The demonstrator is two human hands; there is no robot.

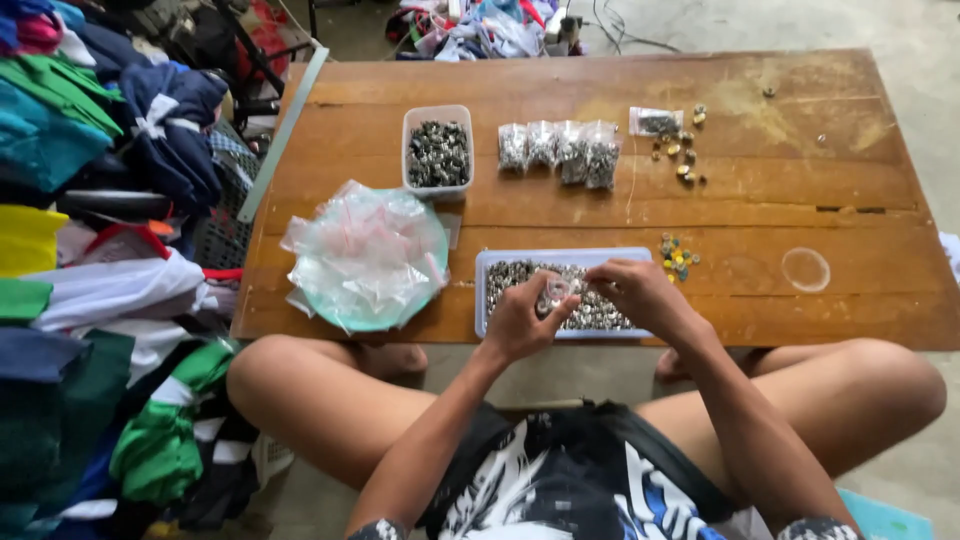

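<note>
My left hand grips a small clear plastic bag over a shallow white tray full of small silver metal pieces. Over the same tray, my right hand has its fingertips pinched at the bag's mouth; I cannot tell whether a piece is between them. Both hands hover at the near edge of the low wooden table.
A round green plate heaped with empty clear bags lies left of the tray. Behind it stand a white tub of metal pieces, several filled bags, loose coloured pieces and a clear lid. Piled clothes crowd the left.
</note>
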